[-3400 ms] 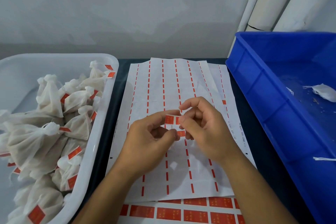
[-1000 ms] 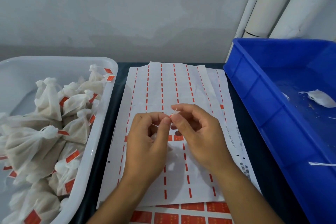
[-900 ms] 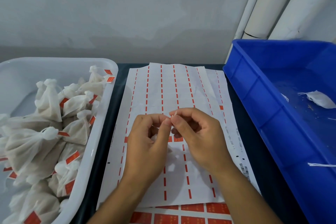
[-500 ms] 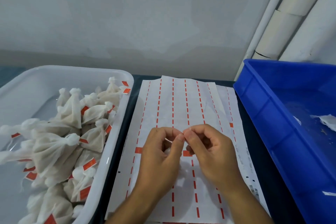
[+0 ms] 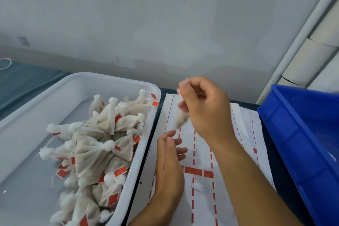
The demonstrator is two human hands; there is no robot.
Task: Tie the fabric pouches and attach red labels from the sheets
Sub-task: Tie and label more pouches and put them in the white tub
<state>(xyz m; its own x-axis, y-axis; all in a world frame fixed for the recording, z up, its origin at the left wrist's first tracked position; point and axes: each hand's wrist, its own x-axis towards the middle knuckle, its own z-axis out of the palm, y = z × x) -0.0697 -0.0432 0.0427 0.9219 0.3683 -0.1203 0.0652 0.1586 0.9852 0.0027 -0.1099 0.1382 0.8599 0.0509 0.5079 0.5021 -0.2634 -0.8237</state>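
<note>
Right hand (image 5: 205,108) has lifted, pinching blurred labelled pouch (image 5: 180,119) beside white tray (image 5: 135,167); left hand (image 5: 169,163) released, fingers relaxed.

Head camera looks down, close, over table (image 5: 275,176).

Left of the left hand (image 5: 169,169), a white tray (image 5: 128,176) holds off-white fabric pouches (image 5: 95,150) bearing red labels (image 5: 120,170). Under both hands lies a white label sheet (image 5: 201,200) with dashed red lines. Right of the right hand (image 5: 205,108) stands a blue bin (image 5: 297,143). The tabletop (image 5: 27,80) is dark blue.
</note>
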